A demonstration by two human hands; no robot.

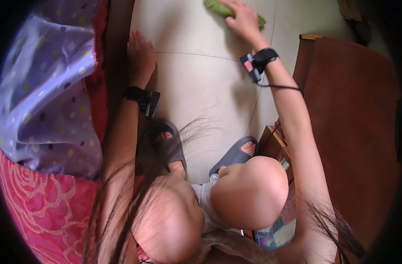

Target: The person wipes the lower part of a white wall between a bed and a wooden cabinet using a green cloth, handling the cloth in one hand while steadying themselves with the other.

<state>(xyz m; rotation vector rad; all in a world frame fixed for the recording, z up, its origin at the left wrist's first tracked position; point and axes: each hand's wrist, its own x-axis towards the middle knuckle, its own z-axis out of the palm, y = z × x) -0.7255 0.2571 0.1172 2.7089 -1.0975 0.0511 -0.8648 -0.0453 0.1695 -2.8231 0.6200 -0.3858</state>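
Observation:
At the top of the view my right hand (243,21) presses on a rolled or bunched green cloth (217,9) with a fuzzy texture, lying on the light floor tiles (201,85). Its fingers lie over the cloth, and part of it shows on either side of the hand. My left hand (142,57) holds nothing. It is flat with fingers extended, against or beside the dark wooden side board (118,36) of a bed; whether it also touches the floor I cannot tell.
To the left, a lilac dotted sheet (52,99) and a pink patterned cloth (46,204) cover the bed. A reddish-brown wooden cabinet (352,115) stands at right, beside an opened compartment or drawer (275,142). My feet wear grey slippers (232,158). Both wrists carry strapped devices (252,66).

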